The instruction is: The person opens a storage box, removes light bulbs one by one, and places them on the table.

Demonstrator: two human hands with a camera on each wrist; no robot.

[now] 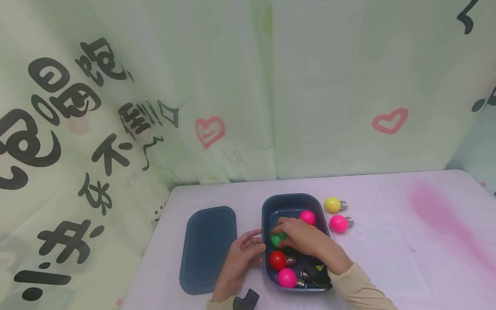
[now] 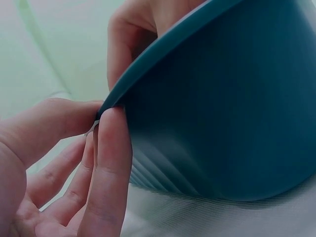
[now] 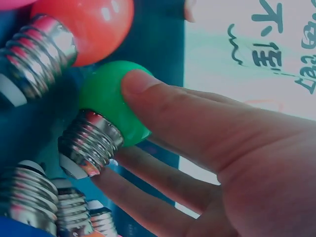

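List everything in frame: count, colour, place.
Dark blue plastic tub: 1, table centre.
Dark blue plastic lid: 1, flat, left of tub.
Green screw-base bulb: 1, in tub, in right hand.
Red bulb: 1, in tub.
Pink bulbs: 3; two in tub, one outside, right.
Yellow bulb: 1, outside, right.
Left hand: pinches tub's left rim.
Right hand: holds green bulb.
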